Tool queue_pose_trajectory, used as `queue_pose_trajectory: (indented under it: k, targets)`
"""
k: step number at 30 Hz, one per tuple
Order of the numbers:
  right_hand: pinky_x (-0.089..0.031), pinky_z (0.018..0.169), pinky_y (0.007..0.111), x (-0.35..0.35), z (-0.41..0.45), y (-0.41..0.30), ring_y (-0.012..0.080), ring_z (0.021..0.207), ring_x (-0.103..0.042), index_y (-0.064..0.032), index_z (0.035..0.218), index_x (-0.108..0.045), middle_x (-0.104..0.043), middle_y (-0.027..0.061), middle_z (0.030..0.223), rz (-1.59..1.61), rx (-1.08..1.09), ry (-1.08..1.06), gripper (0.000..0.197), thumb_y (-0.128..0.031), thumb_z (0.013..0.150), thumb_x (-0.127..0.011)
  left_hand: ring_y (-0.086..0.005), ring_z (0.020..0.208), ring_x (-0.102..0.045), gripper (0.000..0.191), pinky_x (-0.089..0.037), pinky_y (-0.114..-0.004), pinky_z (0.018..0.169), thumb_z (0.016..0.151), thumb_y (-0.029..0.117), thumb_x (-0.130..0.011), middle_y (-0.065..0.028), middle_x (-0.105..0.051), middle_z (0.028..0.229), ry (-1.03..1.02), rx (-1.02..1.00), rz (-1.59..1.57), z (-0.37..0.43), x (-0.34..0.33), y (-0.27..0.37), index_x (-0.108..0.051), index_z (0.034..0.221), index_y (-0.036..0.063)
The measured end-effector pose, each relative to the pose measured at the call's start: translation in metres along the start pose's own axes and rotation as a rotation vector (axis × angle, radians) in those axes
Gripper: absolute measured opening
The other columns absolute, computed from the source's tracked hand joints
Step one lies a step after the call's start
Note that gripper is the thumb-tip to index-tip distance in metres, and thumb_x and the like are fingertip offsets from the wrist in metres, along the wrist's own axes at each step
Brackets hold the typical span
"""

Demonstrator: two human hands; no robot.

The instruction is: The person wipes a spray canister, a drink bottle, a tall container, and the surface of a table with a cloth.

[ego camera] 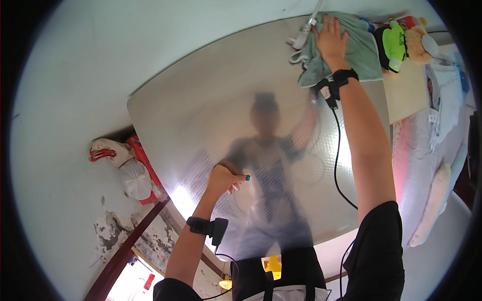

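Observation:
My right hand (pixel 332 41) lies with fingers spread on a crumpled green cloth (pixel 361 52) at the far right corner of a shiny, textured tabletop (pixel 196 98). Just left of those fingers, a white power plug (pixel 301 37) with its cable rests against the cloth. My left hand (pixel 226 180) is over the near left part of the tabletop, thumb extended and the other fingers curled; nothing shows in it. Each wrist wears a black strap with a small device and a black cable.
Two plush toys (pixel 391 45) (pixel 417 45) and a red-labelled bottle (pixel 410 22) stand beyond the cloth at right. A bed with bedding (pixel 418 161) lies along the right side. Bags (pixel 135 178) sit beyond the left edge. A wall (pixel 75 94) borders the table's far side.

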State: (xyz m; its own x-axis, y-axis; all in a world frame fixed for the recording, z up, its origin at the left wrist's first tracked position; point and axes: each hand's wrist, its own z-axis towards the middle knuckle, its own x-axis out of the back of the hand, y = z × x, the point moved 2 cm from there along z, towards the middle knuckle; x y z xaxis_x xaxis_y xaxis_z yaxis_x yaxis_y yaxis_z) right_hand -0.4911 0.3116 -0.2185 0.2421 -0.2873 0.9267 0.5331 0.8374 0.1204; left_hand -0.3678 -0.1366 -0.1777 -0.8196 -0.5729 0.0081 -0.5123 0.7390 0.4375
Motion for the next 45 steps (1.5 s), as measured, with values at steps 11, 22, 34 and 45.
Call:
queue_pose_trajectory:
  k: [11, 22, 34, 45]
  targets:
    - [-0.016, 0.103, 0.054, 0.040, -0.055, -0.160, 0.0296, 0.130, -0.025, -0.0023, 0.132, -0.035, -0.033, 0.0163, 0.138, 0.046, 0.208, -0.054, 0.066, -0.049, 0.086, -0.039, -0.0111, 0.038, -0.052, 0.023, -0.041, -0.024, 0.038, 0.064, 0.024, -0.073, -0.0059, -0.061, 0.052, -0.032, 0.010, 0.113, 0.011, 0.001, -0.012, -0.066, 0.060, 0.0035]
    - [-0.013, 0.104, 0.054, 0.088, -0.117, -0.335, 0.0324, 0.132, -0.019, 0.0020, 0.133, -0.031, -0.027, 0.0192, 0.140, 0.213, 0.259, -0.197, 0.068, -0.047, 0.087, -0.038, -0.0146, 0.050, -0.061, 0.018, -0.049, -0.026, 0.053, 0.066, 0.025, -0.071, -0.0029, -0.063, 0.055, -0.013, 0.039, 0.212, 0.000, 0.007, -0.002, -0.067, 0.064, 0.0073]
    - [-0.021, 0.105, 0.044, 0.114, -0.171, -0.470, 0.0265, 0.129, -0.028, -0.0025, 0.134, -0.033, -0.031, 0.0145, 0.139, 0.298, 0.779, -0.136, 0.061, -0.043, 0.089, -0.039, -0.0252, 0.073, -0.066, 0.023, -0.052, -0.035, 0.057, 0.079, 0.028, -0.052, -0.0095, -0.067, 0.079, 0.615, -0.330, 0.270, 0.069, -0.053, -0.055, -0.065, 0.082, 0.0091]
    - [-0.022, 0.107, 0.041, 0.091, -0.137, -0.497, 0.0312, 0.130, -0.026, -0.0063, 0.137, -0.025, -0.024, 0.0150, 0.143, 0.295, 1.151, -0.326, 0.063, -0.029, 0.085, -0.050, -0.0296, 0.060, -0.058, 0.018, -0.045, -0.039, 0.054, 0.079, 0.021, -0.058, -0.0108, -0.058, 0.066, 0.223, -0.581, -0.210, -0.134, -0.025, -0.206, -0.061, 0.072, 0.0056]
